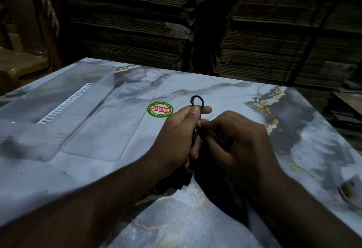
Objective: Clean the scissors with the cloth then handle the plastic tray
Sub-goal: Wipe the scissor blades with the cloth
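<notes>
the scissors (196,110) were held over the middle of the desk (225,95), one black finger loop standing up at twelve o'clock above the left hand (179,132). that hand was curled round the handle end, thumb pinching just under the loop. the right hand (241,140), at three o'clock of the left and touching it, was closed on a dark cloth (215,136) bunched against the scissors; the blades were hidden between hands and cloth.

a slip was judged the main risk: with the blades unseen inside the cloth, a hard wipe along the edge could cut cloth or fingers. a loose pinch under the loop could let the scissors twist or drop onto the desk. dim light would make missed dirt hard to be noticed.

both forearms were brought in from six o'clock, wrists bent inward, knuckles up.

the clear plastic tray (64,99) lay untouched at ten o'clock of the hands, well apart, with a flat clear sheet (109,122) just beside it and a round sticker (160,109) near the loop at nine o'clock.
</notes>
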### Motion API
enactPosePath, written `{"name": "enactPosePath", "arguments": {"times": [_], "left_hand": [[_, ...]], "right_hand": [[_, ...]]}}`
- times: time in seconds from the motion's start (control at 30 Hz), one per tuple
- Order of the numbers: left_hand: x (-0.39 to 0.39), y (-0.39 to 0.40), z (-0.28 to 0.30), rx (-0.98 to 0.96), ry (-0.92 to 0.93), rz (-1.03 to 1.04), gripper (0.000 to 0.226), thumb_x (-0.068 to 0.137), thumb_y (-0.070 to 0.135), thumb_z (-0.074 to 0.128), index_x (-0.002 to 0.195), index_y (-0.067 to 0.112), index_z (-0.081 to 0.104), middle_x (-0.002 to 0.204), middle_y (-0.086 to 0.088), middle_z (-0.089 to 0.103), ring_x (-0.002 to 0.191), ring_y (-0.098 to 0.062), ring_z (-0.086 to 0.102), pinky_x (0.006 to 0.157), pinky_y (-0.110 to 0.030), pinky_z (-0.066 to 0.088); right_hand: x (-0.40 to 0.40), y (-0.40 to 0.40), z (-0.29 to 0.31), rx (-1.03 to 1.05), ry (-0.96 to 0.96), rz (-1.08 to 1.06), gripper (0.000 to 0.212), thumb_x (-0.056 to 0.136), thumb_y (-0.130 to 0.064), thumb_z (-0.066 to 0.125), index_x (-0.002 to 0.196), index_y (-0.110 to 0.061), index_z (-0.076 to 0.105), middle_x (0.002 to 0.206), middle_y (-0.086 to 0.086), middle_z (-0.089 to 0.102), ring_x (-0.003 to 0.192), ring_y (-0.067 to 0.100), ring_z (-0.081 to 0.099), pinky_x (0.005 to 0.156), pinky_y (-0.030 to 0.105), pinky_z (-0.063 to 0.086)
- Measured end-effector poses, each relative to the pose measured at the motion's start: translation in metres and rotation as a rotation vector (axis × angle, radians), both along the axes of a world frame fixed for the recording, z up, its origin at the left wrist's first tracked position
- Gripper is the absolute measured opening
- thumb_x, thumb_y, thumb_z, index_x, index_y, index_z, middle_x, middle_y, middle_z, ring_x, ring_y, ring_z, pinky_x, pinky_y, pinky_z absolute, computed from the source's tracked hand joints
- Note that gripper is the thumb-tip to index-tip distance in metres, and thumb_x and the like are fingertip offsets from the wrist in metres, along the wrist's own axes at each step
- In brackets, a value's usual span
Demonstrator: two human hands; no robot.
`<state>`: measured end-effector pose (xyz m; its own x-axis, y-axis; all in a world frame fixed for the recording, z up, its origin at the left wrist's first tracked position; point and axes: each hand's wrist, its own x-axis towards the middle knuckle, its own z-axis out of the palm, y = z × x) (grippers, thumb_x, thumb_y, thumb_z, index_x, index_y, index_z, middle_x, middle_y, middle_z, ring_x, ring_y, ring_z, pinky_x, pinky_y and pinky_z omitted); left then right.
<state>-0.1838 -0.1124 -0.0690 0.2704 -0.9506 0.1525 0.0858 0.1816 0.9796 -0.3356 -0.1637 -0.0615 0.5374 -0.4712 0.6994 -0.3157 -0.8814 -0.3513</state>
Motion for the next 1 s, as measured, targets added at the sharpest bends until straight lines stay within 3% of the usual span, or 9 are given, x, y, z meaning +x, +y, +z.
{"name": "enactPosePath", "arguments": {"times": [0.17,0.33,0.4,0.53,0.73,0.87,0.93,1.0], "left_hand": [[0.002,0.002,0.002,-0.023,-0.048,0.035,0.038,0.112,0.032,0.034,0.119,0.020,0.069,0.036,-0.006,0.041,0.030,-0.020,0.035,0.038,-0.020,0.031],[-0.002,-0.001,0.001,-0.037,-0.068,0.003,0.038,0.113,0.033,0.034,0.120,0.021,0.069,0.036,-0.005,0.042,0.030,-0.020,0.036,0.041,-0.023,0.034],[-0.002,0.000,0.000,-0.049,-0.096,0.003,0.037,0.113,0.032,0.035,0.121,0.022,0.069,0.036,-0.005,0.042,0.032,-0.023,0.036,0.044,-0.026,0.036],[0.001,0.003,0.001,-0.031,-0.143,0.033,0.037,0.113,0.029,0.032,0.124,0.017,0.066,0.036,-0.004,0.042,0.026,-0.012,0.036,0.036,-0.018,0.034],[0.001,0.001,0.000,-0.031,-0.162,0.037,0.037,0.113,0.031,0.034,0.123,0.018,0.067,0.037,-0.005,0.042,0.031,-0.015,0.039,0.042,-0.023,0.035],[0.001,0.002,0.002,-0.029,-0.162,0.042,0.037,0.113,0.028,0.032,0.125,0.016,0.066,0.038,-0.010,0.041,0.026,-0.012,0.036,0.037,-0.018,0.034],[0.000,0.001,0.001,-0.028,-0.150,0.031,0.037,0.113,0.029,0.033,0.124,0.017,0.066,0.039,-0.010,0.040,0.026,-0.012,0.036,0.036,-0.018,0.033],[0.000,0.001,0.001,-0.015,-0.149,0.028,0.036,0.112,0.032,0.034,0.123,0.021,0.067,0.039,-0.009,0.041,0.029,-0.015,0.037,0.038,-0.021,0.034]], "right_hand": [[0.004,-0.005,-0.001,-0.010,-0.036,-0.067,0.005,0.090,-0.012,0.076,0.085,-0.012,0.074,0.075,-0.001,0.066,0.071,0.016,0.061,0.065,0.036,0.048],[0.001,0.001,0.003,0.111,-0.140,-0.103,0.005,0.085,-0.017,0.083,0.087,-0.019,0.078,0.079,-0.008,0.075,0.072,0.007,0.067,0.065,0.020,0.049],[0.003,0.002,0.001,0.120,-0.110,-0.072,0.006,0.086,-0.017,0.083,0.085,-0.017,0.077,0.077,-0.006,0.073,0.070,0.008,0.065,0.063,0.020,0.048],[0.002,-0.011,0.001,0.145,-0.131,-0.157,0.005,0.087,-0.014,0.081,0.085,-0.017,0.078,0.077,-0.008,0.073,0.073,0.008,0.065,0.065,0.022,0.048],[0.004,-0.001,0.002,0.187,-0.045,0.015,0.001,0.085,-0.017,0.078,0.085,-0.018,0.077,0.075,-0.009,0.068,0.071,0.007,0.063,0.062,0.020,0.047],[0.001,-0.012,0.002,0.183,-0.118,-0.094,0.009,0.085,-0.013,0.080,0.085,-0.021,0.077,0.077,-0.012,0.071,0.071,0.006,0.065,0.063,0.022,0.049],[-0.001,-0.008,0.002,0.209,-0.074,-0.025,0.011,0.086,-0.009,0.080,0.084,-0.019,0.076,0.076,-0.010,0.070,0.071,0.007,0.064,0.063,0.024,0.049],[0.000,0.000,0.002,0.223,-0.028,0.076,0.013,0.086,-0.006,0.080,0.084,-0.018,0.076,0.077,-0.012,0.068,0.073,0.005,0.064,0.064,0.018,0.046]]}}
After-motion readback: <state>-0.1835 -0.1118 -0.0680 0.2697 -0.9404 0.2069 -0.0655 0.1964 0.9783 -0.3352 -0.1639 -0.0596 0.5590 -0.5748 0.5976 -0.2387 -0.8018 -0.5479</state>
